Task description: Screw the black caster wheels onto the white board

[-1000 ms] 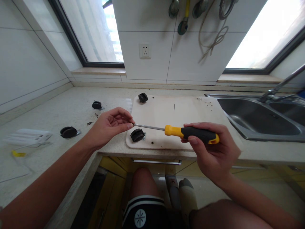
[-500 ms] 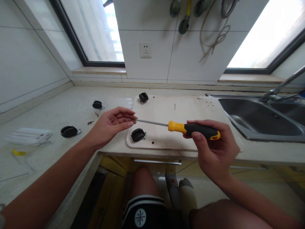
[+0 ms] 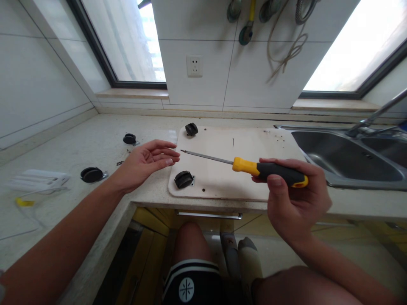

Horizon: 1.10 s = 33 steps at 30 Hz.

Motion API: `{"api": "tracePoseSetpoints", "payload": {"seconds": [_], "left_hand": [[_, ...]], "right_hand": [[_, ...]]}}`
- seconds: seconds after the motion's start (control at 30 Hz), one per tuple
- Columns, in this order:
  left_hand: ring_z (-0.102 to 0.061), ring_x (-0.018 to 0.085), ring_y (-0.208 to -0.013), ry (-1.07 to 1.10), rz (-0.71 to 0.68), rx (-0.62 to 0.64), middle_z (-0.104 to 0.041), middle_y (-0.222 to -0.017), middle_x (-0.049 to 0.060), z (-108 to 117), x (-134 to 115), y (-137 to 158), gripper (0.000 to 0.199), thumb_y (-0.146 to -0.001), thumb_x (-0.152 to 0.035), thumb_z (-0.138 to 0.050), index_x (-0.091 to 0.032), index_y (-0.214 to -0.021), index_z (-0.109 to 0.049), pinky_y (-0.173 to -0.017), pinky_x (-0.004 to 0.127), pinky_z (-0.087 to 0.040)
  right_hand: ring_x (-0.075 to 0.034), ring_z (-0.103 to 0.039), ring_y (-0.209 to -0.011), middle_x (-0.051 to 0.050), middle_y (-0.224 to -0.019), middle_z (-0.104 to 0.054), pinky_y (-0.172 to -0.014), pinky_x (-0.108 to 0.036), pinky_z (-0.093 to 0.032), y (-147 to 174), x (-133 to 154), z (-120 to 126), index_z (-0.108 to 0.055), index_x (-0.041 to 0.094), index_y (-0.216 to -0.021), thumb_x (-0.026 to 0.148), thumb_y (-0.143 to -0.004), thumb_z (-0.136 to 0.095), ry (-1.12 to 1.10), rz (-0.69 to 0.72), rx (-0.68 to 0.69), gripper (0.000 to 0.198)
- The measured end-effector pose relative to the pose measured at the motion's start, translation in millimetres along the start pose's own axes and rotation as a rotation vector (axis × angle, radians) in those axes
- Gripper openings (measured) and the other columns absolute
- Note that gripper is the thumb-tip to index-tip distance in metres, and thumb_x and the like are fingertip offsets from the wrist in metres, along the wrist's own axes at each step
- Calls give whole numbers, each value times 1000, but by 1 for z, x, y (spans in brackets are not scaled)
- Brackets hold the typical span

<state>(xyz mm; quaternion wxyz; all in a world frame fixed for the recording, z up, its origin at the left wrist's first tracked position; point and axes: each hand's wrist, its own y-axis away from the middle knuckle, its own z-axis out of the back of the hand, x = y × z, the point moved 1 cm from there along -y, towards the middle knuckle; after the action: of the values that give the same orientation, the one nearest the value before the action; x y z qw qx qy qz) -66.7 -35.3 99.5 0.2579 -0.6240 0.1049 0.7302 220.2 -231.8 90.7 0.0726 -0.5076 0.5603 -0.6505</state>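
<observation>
Currently, screwdriver (image 3: 248, 165) snug in right hand (image 3: 297, 201), tip (image 3: 184, 151) near loosely spread left hand (image 3: 146, 163)

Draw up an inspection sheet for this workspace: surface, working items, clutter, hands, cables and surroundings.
Surface: pale counter; light board lying on it.
Working items: screwdriver; two board casters; two loose casters on the counter; small dark pieces, probably screws.
Clutter: white object at far left, identity unclear.
Hands: right hand grips the screwdriver handle; left hand open near its tip, apparently holding nothing.
Cables: beige cord looped against the wall.
Surroundings: sink at right, socket, two windows.
</observation>
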Motion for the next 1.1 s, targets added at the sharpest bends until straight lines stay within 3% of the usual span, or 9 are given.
{"api": "tracePoseSetpoints", "payload": {"seconds": [0.13,0.2,0.3,0.4,0.63,0.77,0.87,0.93,1.1], "left_hand": [[-85,34,-103,-252,125,-133,-88,-105,12,44,10,-13,66,-66,-57,-104,-20,-117,-84,-100,50,-72],[-85,34,-92,-417,195,-235,-86,-94,12,65,17,-18,56,-72,-61,-95,-20,-109,-84,-90,50,-72],[-85,35,-95,-724,213,-336,-86,-92,10,85,23,-21,37,-81,-53,-84,-23,-102,-83,-93,48,-67],[-85,35,-97,-920,232,-380,-85,-86,8,89,27,-20,30,-91,-49,-73,-22,-101,-83,-96,46,-63],[-82,30,-79,-816,80,-393,-85,-86,9,84,39,-20,30,-91,-50,-70,-23,-99,-81,-91,44,-62],[-82,30,-81,-719,0,-360,-87,-102,13,61,30,-17,43,-103,-55,-61,-19,-119,-79,-93,47,-63],[-80,28,-118,-530,-219,-228,-83,-132,15,16,25,-6,48,-113,-55,-53,-20,-139,-72,-106,42,-61],[-78,27,-120,-407,-295,-145,-81,-130,15,-16,29,8,50,-116,-58,-48,-20,-138,-71,-108,42,-60],[-73,33,-126,-483,-463,-14,-73,-140,17,-58,58,42,59,-102,-52,-77,-21,-150,-62,-113,48,-59]], "right_hand": [[-19,-87,-101,-4,-110,-85,-73,-26,-78,0,1,0,-80,23,-123,15,-98,-87,7,7,5,27],[-20,-87,-100,-4,-110,-85,-72,-28,-79,0,2,0,-81,24,-122,17,-98,-87,19,0,5,26],[-21,-87,-100,-5,-110,-84,-72,-30,-79,1,2,0,-80,24,-122,19,-98,-88,29,-12,11,26],[-21,-87,-98,-5,-110,-84,-72,-30,-79,1,3,-2,-80,24,-123,18,-99,-88,30,0,27,26],[-22,-87,-98,-6,-110,-83,-73,-32,-79,1,7,-5,-80,25,-121,21,-99,-88,51,-9,35,24],[-23,-86,-96,-6,-110,-83,-72,-35,-80,0,6,-5,-79,27,-120,25,-99,-88,87,-20,30,23],[-22,-86,-95,-6,-110,-84,-73,-35,-79,-3,3,-4,-78,27,-119,26,-98,-90,102,-30,51,23],[-23,-86,-99,-6,-111,-83,-74,-35,-78,-7,0,-1,-77,27,-120,26,-97,-91,116,-31,88,26],[-24,-83,-105,-5,-116,-81,-85,-39,-73,-30,3,9,-76,29,-127,26,-94,-94,252,56,233,38]]}}
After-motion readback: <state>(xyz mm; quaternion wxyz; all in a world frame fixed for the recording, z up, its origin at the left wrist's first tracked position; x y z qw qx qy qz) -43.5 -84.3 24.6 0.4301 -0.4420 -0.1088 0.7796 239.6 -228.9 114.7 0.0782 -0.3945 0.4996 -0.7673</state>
